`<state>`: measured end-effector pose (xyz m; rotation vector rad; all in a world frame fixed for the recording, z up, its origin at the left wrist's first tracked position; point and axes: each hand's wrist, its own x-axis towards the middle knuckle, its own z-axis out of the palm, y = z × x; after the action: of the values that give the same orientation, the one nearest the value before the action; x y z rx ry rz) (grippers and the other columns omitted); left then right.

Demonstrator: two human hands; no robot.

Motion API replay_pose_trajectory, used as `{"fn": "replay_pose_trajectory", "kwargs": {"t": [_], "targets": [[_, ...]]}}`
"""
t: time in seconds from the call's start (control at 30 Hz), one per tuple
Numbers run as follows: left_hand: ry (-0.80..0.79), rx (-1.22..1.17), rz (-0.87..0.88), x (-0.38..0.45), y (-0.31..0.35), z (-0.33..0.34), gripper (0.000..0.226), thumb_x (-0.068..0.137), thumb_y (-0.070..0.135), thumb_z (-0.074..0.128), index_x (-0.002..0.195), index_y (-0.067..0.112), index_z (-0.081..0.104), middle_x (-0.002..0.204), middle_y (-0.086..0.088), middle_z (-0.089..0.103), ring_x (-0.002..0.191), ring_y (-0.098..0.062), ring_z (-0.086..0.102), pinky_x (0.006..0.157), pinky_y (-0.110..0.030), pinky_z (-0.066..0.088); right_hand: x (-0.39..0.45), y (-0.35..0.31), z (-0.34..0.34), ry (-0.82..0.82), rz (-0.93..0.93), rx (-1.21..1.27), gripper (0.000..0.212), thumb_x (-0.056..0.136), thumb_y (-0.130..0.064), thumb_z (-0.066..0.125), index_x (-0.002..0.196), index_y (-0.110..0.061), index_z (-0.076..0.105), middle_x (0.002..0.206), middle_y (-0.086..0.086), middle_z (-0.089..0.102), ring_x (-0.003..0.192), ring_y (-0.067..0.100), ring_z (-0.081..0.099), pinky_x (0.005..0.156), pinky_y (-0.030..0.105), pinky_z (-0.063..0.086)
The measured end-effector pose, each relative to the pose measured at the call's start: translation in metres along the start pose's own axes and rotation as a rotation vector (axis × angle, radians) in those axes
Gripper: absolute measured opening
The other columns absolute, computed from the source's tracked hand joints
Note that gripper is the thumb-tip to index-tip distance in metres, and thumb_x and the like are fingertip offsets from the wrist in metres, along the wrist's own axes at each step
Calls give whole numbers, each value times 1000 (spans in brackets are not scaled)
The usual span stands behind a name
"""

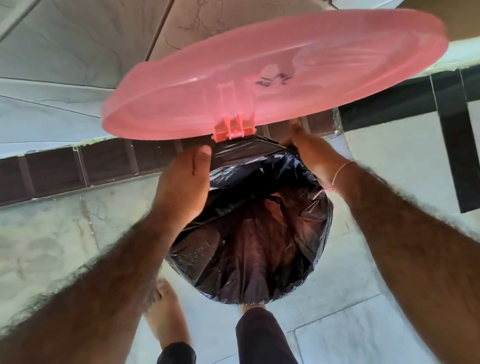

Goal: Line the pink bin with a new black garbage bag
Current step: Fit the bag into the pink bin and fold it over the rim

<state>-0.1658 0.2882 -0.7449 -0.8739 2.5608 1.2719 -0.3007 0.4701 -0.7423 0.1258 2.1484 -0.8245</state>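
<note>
The pink bin stands on the floor in front of my feet, its round pink lid [273, 71] hinged open and tipped up toward the wall. A black garbage bag [252, 240] fills the bin's mouth and is folded over the rim all round, so the bin's body is hidden. My left hand [182, 186] grips the bag's edge at the far left of the rim, near the hinge [234, 129]. My right hand [310, 149] grips the bag's edge at the far right of the rim, its fingertips hidden under the lid.
A tiled wall [37, 70] with a dark brown skirting band [50, 175] rises just behind the bin. A black strip [462, 154] hangs on the right. My bare feet [165, 312] and dark trouser legs stand on the pale marble floor [343, 344].
</note>
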Motion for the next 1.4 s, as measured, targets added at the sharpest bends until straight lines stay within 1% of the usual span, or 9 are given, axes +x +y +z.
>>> {"fn": "replay_pose_trajectory", "kwargs": {"t": [0.17,0.37,0.53,0.73,0.87,0.97,1.07,1.2,1.4], "targets": [[-35,-225,-42,8,-12,-8,50,100,37,31,73,14,65,63,-9,59,60,-22,55,56,-31,39,-5,13,-4,96,73,172,53,98,-49,38,66,-17,66,68,2,58,65,16,49,63,28,37],[80,-272,-245,-24,-40,-1,41,100,28,38,77,11,68,64,-2,59,58,-11,55,55,-24,41,-12,51,-5,272,165,278,45,91,-38,53,54,-18,68,69,6,63,71,24,59,71,38,46],[75,-408,-451,-47,-60,0,40,95,26,51,66,0,61,60,-7,55,53,-14,48,57,-26,36,-24,74,-9,415,108,393,35,93,-27,56,62,-15,65,46,-9,62,45,4,57,52,18,45],[209,-386,-462,-63,-59,-7,40,90,19,54,53,10,43,52,4,36,46,-5,30,44,-20,25,-42,93,-1,602,72,256,32,88,-37,53,69,-17,69,77,6,72,79,25,68,78,36,53],[357,-414,-586,-86,-59,-2,20,90,21,53,78,10,64,77,1,61,70,-14,54,65,-25,41,-71,108,19,719,203,184,33,89,-33,49,85,-8,69,90,13,71,86,29,63,79,36,49],[321,-576,-706,-111,-62,10,20,84,22,51,88,19,70,90,-3,73,81,-22,68,70,-37,56,-93,120,36,660,391,401,35,91,-28,45,97,-4,69,102,21,69,82,29,61,74,35,47],[194,-898,-820,-135,-50,14,29,81,2,47,85,22,68,79,3,74,71,-12,68,60,-26,54,-116,127,51,454,623,887,25,94,-22,45,88,-13,67,105,12,68,86,24,62,79,36,48],[97,-1044,-978,-147,-52,23,40,91,-6,51,122,19,53,98,-13,71,96,-32,67,80,-37,51,-145,136,67,264,628,1100,23,95,-6,44,88,-10,66,99,11,66,94,25,60,75,36,49],[68,-970,-1044,-145,-63,30,37,88,-11,55,119,9,56,79,-15,74,90,-34,70,77,-31,55,-150,159,75,149,651,1230,17,93,-6,53,98,-5,69,103,14,73,93,30,71,76,37,57]]}}
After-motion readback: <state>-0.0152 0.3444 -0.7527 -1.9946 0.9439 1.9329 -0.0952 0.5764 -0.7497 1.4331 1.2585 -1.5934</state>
